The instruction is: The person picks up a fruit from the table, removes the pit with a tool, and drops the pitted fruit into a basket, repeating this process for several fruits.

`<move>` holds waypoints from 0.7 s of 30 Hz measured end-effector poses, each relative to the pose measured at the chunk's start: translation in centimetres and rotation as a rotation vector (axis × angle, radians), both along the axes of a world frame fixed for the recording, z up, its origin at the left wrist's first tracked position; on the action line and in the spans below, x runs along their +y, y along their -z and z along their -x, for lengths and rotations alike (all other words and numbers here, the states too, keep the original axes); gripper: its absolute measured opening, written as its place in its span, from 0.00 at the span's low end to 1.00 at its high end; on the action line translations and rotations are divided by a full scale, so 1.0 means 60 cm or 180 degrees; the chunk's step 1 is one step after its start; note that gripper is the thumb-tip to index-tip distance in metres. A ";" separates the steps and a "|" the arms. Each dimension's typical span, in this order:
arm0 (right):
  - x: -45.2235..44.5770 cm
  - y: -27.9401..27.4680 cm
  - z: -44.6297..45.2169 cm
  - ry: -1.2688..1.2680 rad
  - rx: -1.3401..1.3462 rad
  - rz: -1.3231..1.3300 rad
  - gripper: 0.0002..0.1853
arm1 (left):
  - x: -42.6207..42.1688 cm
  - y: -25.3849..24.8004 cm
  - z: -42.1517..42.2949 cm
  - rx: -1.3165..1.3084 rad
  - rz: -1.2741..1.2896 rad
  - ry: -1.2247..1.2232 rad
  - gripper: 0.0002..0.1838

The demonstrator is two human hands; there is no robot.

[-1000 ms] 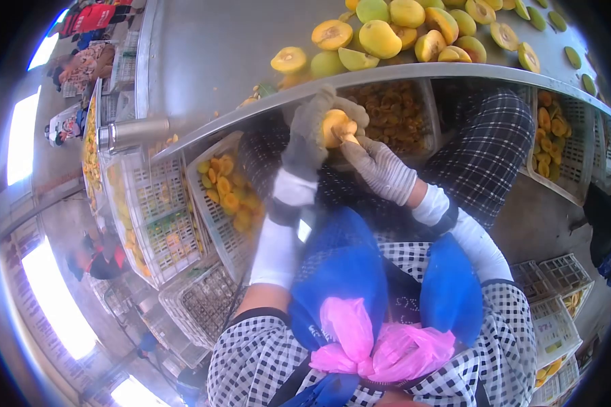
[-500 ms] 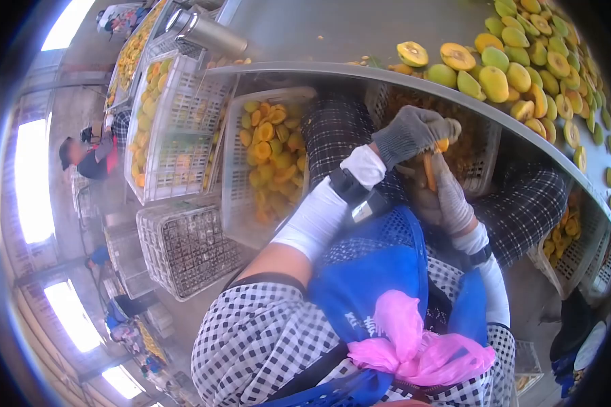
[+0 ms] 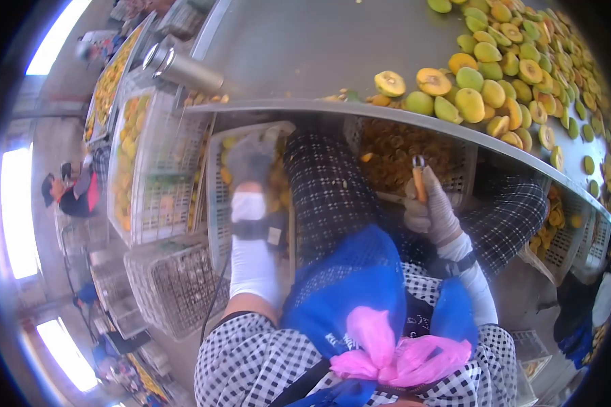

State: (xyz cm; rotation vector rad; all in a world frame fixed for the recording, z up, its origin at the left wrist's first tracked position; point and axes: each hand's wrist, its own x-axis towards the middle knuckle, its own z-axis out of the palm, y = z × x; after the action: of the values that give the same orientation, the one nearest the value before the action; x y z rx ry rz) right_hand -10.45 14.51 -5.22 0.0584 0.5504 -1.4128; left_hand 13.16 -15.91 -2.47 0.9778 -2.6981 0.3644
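Gloved hands (image 3: 436, 216) apart, handheld tool (image 3: 419, 184), halved fruit (image 3: 433, 81)

The gloved left hand (image 3: 252, 157) is blurred, its forearm pointing forward; the gloved right hand (image 3: 436, 209) has curled fingers, its forearm angled inward.

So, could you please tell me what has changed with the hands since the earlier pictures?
The left hand has moved away from the right hand, leftward over the fruit crate; blur hides its grip. The fruit piece between them no longer shows there. The right hand still holds the orange-handled tool.
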 end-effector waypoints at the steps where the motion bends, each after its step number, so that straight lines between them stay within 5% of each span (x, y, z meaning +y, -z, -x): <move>1: -0.007 -0.007 -0.004 -0.0072 0.0281 -0.0468 0.29 | -0.023 0.012 -0.012 -0.0052 0.0021 -0.0599 0.11; 4: -0.024 -0.005 -0.016 -0.0124 0.0601 -0.1075 0.29 | 0.005 -0.074 0.107 -0.0128 -0.0127 -0.0081 0.15; 5: -0.026 0.002 -0.017 -0.0234 0.0690 -0.1005 0.29 | 0.021 -0.094 0.168 -0.0064 -0.0729 -0.0272 0.17; 6: -0.028 0.006 -0.015 -0.0334 0.0782 -0.0921 0.29 | 0.029 -0.095 0.236 0.0001 -0.1317 -0.0455 0.20; 8: -0.029 0.009 -0.011 -0.0266 0.0794 -0.1023 0.29 | 0.024 -0.040 0.320 0.0073 -0.1339 0.0703 0.23; 12: -0.013 0.036 -0.012 0.0102 0.1468 -0.1116 0.27 | 0.070 -0.025 0.438 -0.0399 -0.1910 0.0595 0.25; 14: -0.008 0.073 -0.028 0.0525 0.2860 -0.0486 0.26 | 0.077 -0.021 0.435 -0.0321 -0.1969 0.0805 0.26; 16: -0.008 0.030 -0.008 0.0259 0.2150 -0.0685 0.21 | 0.082 -0.059 0.389 0.1775 -0.4527 0.0324 0.23; 18: -0.010 0.049 -0.021 0.0484 0.2034 -0.0558 0.15 | 0.055 -0.054 0.333 0.1759 -0.4852 0.0627 0.25; 20: -0.012 0.007 -0.019 0.0246 0.1861 -0.0837 0.11 | 0.076 -0.053 0.283 0.3769 -0.7014 0.0825 0.30; 21: -0.012 -0.006 -0.021 0.0285 0.2279 -0.0852 0.11 | 0.097 -0.055 0.271 0.4178 -0.7134 0.0965 0.36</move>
State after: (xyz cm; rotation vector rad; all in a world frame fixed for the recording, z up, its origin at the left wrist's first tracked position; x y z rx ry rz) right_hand -9.20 13.81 -4.87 -0.2210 1.3403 -1.4228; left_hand -3.12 -10.11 0.85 0.4069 -0.8912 -2.5198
